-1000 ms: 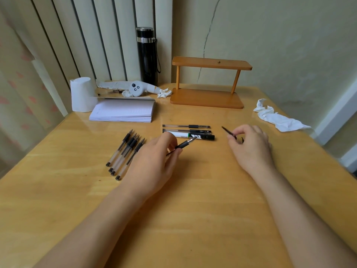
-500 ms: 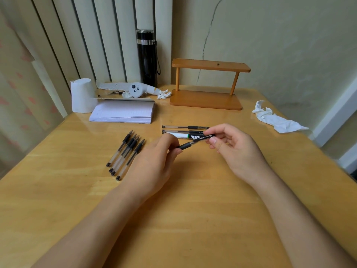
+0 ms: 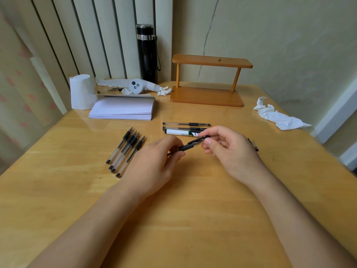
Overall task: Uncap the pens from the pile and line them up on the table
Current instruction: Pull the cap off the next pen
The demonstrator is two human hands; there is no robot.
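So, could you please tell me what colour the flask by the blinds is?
Black with a silver band, the flask in the head view.

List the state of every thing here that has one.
Left hand: gripping held pen
Right hand: pinching that pen's far end
Lined-up pens: four, uncapped
Pile pens: lying flat
Loose cap: off, on table
Notebook: open
Flask: upright, closed

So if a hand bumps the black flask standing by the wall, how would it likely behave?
The black flask is tall and narrow on a small base, so a push near its top would probably tip it. Its glossy body looks rigid and perhaps slippery. Once down, being round, it might roll toward the wooden stand.
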